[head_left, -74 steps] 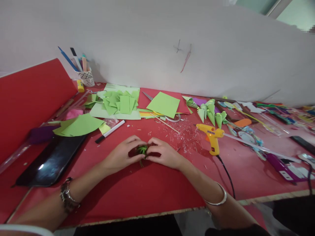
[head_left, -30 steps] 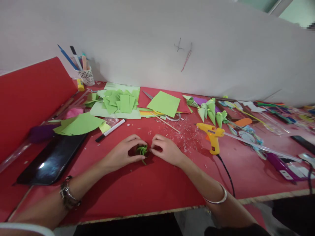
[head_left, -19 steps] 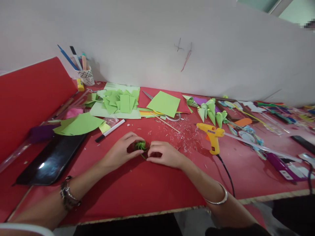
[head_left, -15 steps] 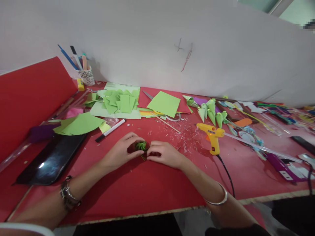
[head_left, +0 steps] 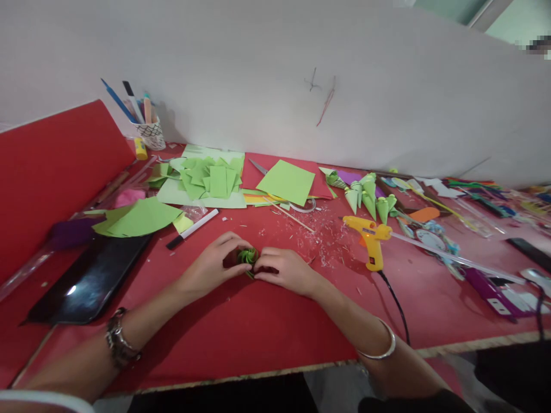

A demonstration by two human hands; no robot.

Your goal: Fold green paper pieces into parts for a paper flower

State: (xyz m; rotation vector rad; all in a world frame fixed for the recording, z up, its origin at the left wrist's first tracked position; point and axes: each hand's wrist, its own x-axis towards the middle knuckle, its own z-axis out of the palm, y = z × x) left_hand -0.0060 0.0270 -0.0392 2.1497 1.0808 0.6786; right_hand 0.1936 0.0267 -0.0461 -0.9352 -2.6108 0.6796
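Note:
Between my two hands, just above the red tabletop [head_left: 267,332], is a small green paper piece with curled, swirling strips [head_left: 247,256]. My left hand [head_left: 217,261] curves around its left side, thumb below and fingers above. On the other side, the fingertips of my right hand [head_left: 286,269] pinch its right edge. Parts of the piece are hidden behind the fingers. A white marker with a black cap [head_left: 193,228] lies behind my left hand. A yellow glue gun [head_left: 369,236] rests on its side to the right, a clear glue stick in its back.
Green paper pieces [head_left: 206,178] and a green square sheet [head_left: 287,182] lie at the back. Several green paper cones [head_left: 365,195] stand behind the glue gun. A black phone or tablet [head_left: 86,281] is at left. Paper scraps [head_left: 321,235] litter the middle. The gun's cord [head_left: 398,307] runs to the front edge.
My right hand has shifted very slightly left, closer against the green paper piece, and a little more of its curled strips shows. My left hand stays in place.

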